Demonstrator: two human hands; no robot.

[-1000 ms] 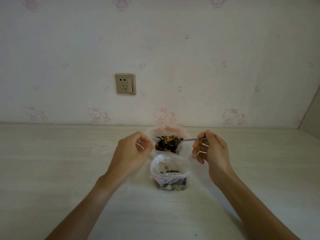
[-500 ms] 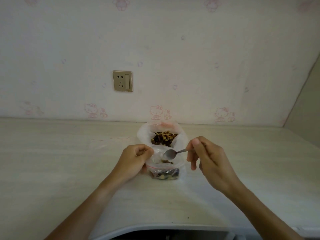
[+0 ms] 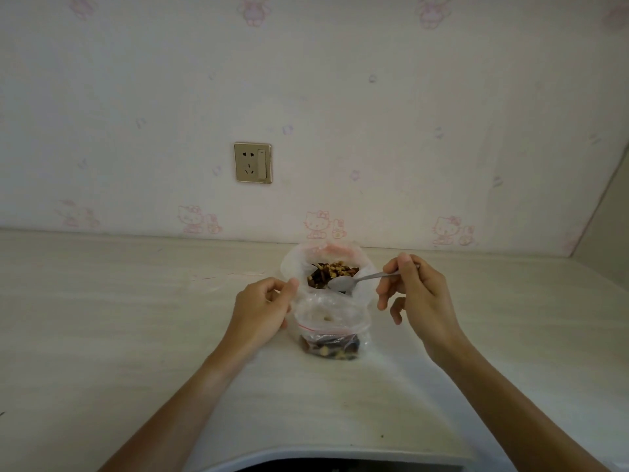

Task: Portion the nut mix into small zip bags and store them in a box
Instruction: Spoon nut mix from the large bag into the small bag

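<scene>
Bare table [image 3: 102, 318] spreads wide at the left. The left hand [image 3: 262, 310] pinches the small zip bag's [image 3: 328, 327] rim, holding its mouth open. Just behind stands the nut mix bag [image 3: 326, 267]. The right hand [image 3: 417, 294] grips a spoon [image 3: 360, 280] over it.

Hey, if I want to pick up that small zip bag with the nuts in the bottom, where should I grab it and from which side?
Probably pinch the small zip bag at its open upper rim, above the red zip line, coming from above on the free right side. The nuts weigh down the bottom, so it should hang upright. The left hand already holds its left edge; the right hand holds the spoon.
</scene>
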